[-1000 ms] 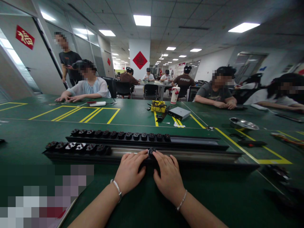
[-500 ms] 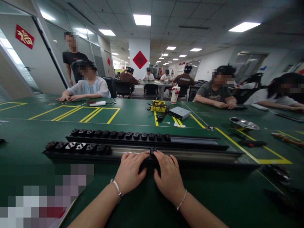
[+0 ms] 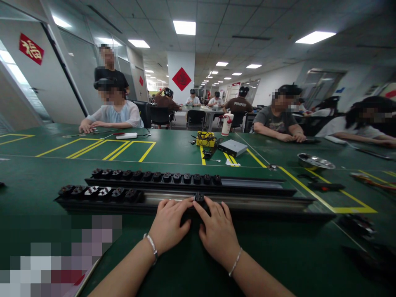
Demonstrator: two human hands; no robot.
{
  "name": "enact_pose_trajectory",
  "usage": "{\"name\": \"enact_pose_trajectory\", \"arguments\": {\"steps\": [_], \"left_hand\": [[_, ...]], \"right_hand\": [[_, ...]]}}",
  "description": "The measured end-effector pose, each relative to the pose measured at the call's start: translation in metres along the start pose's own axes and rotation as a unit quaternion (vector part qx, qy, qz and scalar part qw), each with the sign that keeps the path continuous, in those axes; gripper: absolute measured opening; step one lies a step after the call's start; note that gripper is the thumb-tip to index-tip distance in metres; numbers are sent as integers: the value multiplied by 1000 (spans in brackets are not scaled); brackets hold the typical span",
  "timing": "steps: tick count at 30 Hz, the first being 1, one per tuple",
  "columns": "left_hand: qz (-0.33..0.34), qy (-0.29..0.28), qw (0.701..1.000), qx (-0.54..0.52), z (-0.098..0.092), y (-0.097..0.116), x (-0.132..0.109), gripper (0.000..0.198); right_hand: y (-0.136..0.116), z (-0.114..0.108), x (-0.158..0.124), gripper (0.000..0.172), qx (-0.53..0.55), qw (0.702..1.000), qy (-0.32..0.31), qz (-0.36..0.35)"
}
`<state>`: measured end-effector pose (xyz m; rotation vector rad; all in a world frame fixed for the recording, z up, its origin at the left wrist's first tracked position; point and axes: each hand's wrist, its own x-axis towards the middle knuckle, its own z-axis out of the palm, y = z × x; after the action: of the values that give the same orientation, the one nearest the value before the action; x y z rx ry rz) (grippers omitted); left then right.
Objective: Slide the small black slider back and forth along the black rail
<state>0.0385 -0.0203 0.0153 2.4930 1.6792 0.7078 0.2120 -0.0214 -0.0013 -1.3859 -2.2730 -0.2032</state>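
Two long black rails lie across the green table. The near rail [image 3: 253,202] carries several black socket modules [image 3: 99,192] at its left end and shows bare metal channel to the right. The far rail [image 3: 253,182] holds a longer row of modules. My left hand [image 3: 168,225] and my right hand [image 3: 216,231] rest side by side on the near rail's front edge, fingers curled. Their fingertips meet at one small black socket module [image 3: 198,198] sitting in the channel, pinching it from both sides.
Behind the rails lie a yellow box [image 3: 206,139], a grey box [image 3: 232,147] and a white cup [image 3: 227,124]. A metal bowl [image 3: 315,161] sits at the right, with dark parts [image 3: 359,225] near it. Seated people work along the far side; one person stands at back left.
My hands have stayed at the module on the near rail, shifting only slightly. The standing person at the back left has walked to the right.
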Motion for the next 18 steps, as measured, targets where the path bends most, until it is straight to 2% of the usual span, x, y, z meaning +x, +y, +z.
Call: {"name": "enact_pose_trajectory", "arguments": {"steps": [8, 18], "left_hand": [[-5, 13, 1000, -8, 2, 0, -1, 43], [-2, 13, 1000, -10, 2, -1, 0, 47]], "right_hand": [[-1, -1, 0, 53, 20, 1000, -2, 11], [-2, 0, 0, 51, 6, 1000, 4, 13]]}}
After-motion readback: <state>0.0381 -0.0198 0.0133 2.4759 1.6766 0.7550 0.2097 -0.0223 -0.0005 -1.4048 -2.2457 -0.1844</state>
